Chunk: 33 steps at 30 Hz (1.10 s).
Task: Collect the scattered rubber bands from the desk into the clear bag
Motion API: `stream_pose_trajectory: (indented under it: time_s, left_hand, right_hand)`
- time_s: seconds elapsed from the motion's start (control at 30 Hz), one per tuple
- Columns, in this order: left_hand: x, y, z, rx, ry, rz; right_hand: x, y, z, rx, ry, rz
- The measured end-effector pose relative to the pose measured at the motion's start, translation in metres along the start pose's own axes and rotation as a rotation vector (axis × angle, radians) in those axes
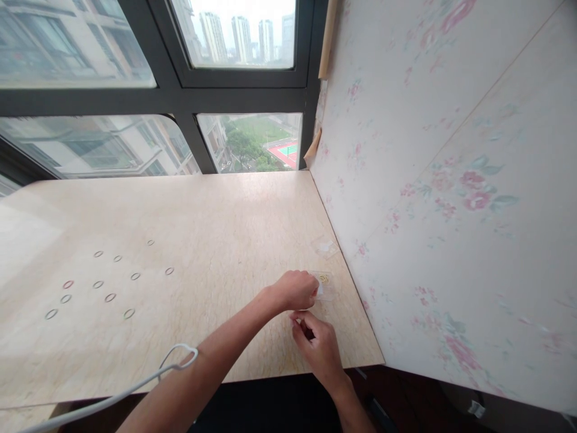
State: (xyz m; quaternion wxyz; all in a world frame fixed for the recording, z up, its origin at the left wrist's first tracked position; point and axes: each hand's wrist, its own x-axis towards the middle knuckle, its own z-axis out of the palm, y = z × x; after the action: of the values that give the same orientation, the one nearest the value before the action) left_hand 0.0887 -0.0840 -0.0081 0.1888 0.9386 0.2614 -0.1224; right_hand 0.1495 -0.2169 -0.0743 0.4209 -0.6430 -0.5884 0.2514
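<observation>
- Nearest to us, a white cable (112, 398) runs in from the lower left, and its looped end overlaps our left forearm (234, 337) in this view.
- Our right hand (318, 343) is just above the near edge of the pale, marbled ledge (216, 240). Its thumb and index finger meet in a pinch with the other fingers curled; we cannot tell what, if anything, sits between the tips.
- Our left hand (297, 290) is just beyond it, across the front of us, bent at the wrist with the knuckles up. Its fingertips are hidden, so we cannot tell whether it grasps anything.
- Right beside the left hand's knuckles we see a clear plastic container (328, 294), partly covered by the hand, with small yellow bands (324, 278) inside.
- Well apart, on the left part of the ledge, we count eleven thin rings (110, 301) lying flat and separate from one another; one reddish ring (68, 288) is among them.
- Beyond the container, near the wall, we see another clear plastic piece (325, 247).
- To our right rises the wall (451, 252), papered with pink flowers.
- At the far side stands a dark window frame (243, 99); through the glass we see tall buildings (241, 39), trees (243, 139) and a red-and-green court (286, 151).
</observation>
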Motion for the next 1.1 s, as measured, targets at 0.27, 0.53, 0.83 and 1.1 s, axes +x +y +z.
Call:
stream_pose_trajectory:
  time_s: [0.27, 0.53, 0.83, 1.1]
  left_hand:
    - [0.001, -0.001, 0.004, -0.035, 0.027, -0.042]
    - [-0.004, -0.007, 0.002, -0.180, 0.044, -0.075]
    - [-0.005, -0.017, 0.002, -0.442, 0.134, -0.036]
    - [0.016, -0.008, -0.005, -0.420, 0.268, -0.073]
  right_hand:
    - [0.000, 0.000, 0.000, 0.008, 0.003, 0.000]
    - [-0.001, 0.000, 0.000, 0.027, -0.015, 0.010]
    - [-0.002, 0.002, 0.001, 0.046, -0.017, 0.020]
    - [-0.001, 0.001, 0.001, 0.044, -0.010, 0.025]
